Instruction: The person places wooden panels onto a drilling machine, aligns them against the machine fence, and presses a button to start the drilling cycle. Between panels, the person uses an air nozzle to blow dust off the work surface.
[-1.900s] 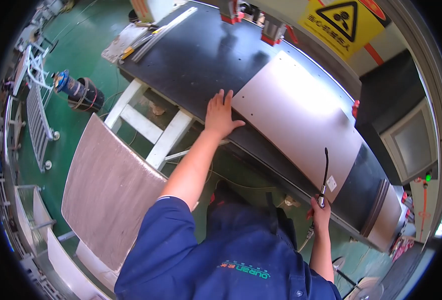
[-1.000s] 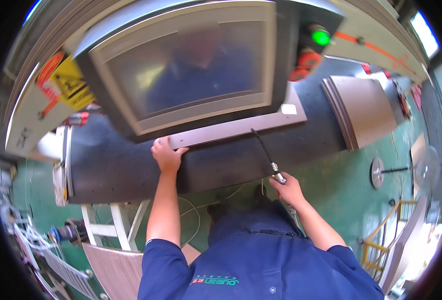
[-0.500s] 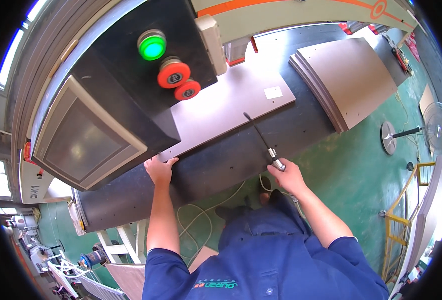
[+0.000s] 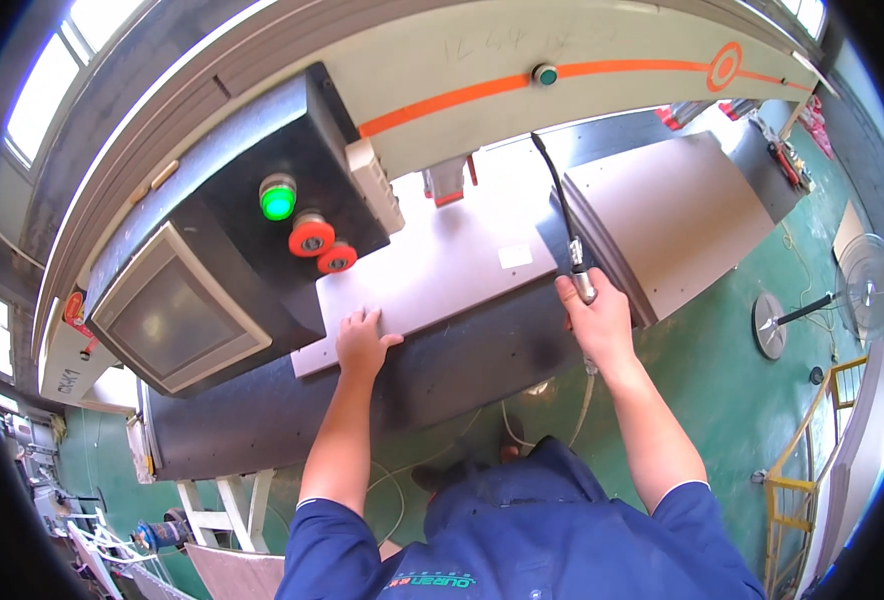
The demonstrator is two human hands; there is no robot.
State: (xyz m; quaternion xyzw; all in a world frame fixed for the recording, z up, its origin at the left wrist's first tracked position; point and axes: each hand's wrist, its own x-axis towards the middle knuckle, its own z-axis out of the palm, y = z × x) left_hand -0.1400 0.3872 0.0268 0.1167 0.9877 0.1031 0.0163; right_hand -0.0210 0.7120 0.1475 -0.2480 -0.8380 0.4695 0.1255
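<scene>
Centre of frame: pale panel [image 4: 442, 280] on dark table [image 4: 462, 365]. Your left hand [image 4: 362, 342], fingers spread, rests on panel's lower edge. Your right hand [image 4: 604, 318], right of centre, grips apparent air gun [image 4: 584, 287], black nozzle [image 4: 560, 193] upward. Advisable: steady panel with flat fingers; angle nozzle clear of stacked panels [image 4: 677, 220], right.

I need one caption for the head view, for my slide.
Left hand on a pale panel, right hand holding an air gun, with stacked panels at right.
</scene>
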